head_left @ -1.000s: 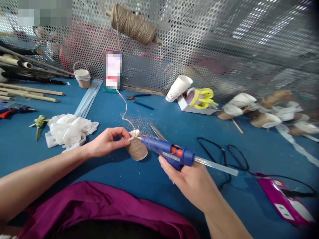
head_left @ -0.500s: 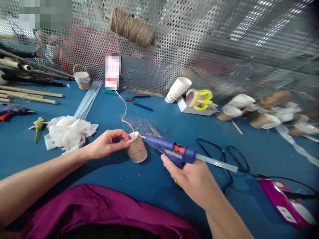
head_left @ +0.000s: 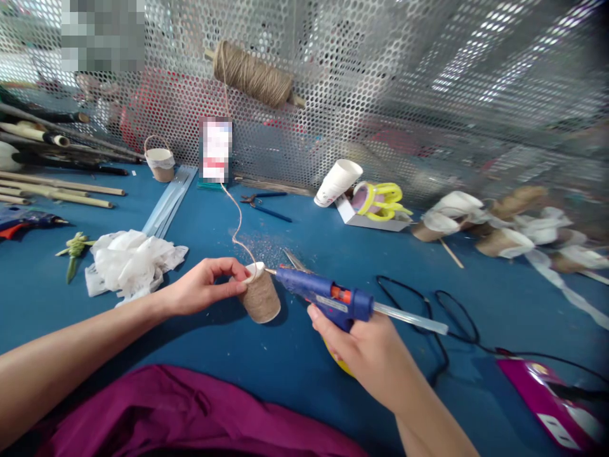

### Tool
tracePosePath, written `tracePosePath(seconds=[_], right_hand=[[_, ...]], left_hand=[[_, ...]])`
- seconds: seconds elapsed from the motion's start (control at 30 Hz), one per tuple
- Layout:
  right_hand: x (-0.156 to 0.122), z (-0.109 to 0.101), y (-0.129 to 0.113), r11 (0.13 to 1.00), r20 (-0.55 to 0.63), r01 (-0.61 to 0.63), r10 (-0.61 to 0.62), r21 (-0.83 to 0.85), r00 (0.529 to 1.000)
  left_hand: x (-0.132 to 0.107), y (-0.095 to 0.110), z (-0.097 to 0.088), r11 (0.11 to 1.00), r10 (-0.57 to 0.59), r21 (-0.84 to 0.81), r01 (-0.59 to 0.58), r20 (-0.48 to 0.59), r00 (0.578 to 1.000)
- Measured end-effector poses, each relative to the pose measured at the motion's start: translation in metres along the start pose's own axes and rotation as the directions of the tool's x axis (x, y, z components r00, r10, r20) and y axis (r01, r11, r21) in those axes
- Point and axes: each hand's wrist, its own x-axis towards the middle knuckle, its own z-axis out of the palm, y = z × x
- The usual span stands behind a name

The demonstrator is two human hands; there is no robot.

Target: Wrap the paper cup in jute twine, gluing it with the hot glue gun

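Observation:
My left hand [head_left: 216, 284] pinches the rim of a small paper cup [head_left: 261, 301] wrapped in brown twine, which tilts over the blue table. From the cup's rim a loose strand of twine [head_left: 236, 219] runs back across the table and up toward a spool of twine [head_left: 252, 74]. My right hand [head_left: 361, 339] grips a blue glue gun [head_left: 323, 292], a clear glue stick [head_left: 410, 318] poking out of its back. The gun's nozzle is at the cup's rim, close to the strand; whether it touches cannot be made out.
Pliers [head_left: 266, 206], glue sticks [head_left: 171, 200] and white lace [head_left: 130, 263] lie around the work. A second glue gun [head_left: 31, 222] is at left. A white cup [head_left: 337, 182] leans by a box with yellow scissors [head_left: 380, 200]. The black cord [head_left: 431, 311] loops near a purple power strip [head_left: 547, 400].
The whole view has shifted, so things sit slightly lower in the picture. Both hands keep their hold on the cup and the glue gun, with the nozzle still at the rim.

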Motion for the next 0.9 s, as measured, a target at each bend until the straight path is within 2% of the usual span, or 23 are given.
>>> tracePosePath(seconds=[0.27, 0.47, 0.9], right_hand=[[0.001, 0.001, -0.001, 1.000, -0.017, 0.028, -0.028, 0.001, 0.999], [-0.006, 0.000, -0.005, 0.999, 0.061, 0.001, -0.004, 0.043, 0.998], [-0.008, 0.004, -0.008, 0.993, -0.010, 0.114, -0.114, 0.020, 0.993]], left_hand=[[0.000, 0.000, -0.001, 1.000, 0.003, 0.005, -0.003, 0.013, 1.000], [0.000, 0.000, -0.001, 1.000, -0.004, 0.000, 0.004, 0.004, 1.000], [0.000, 0.001, 0.000, 0.999, 0.018, 0.032, -0.018, -0.016, 1.000]])
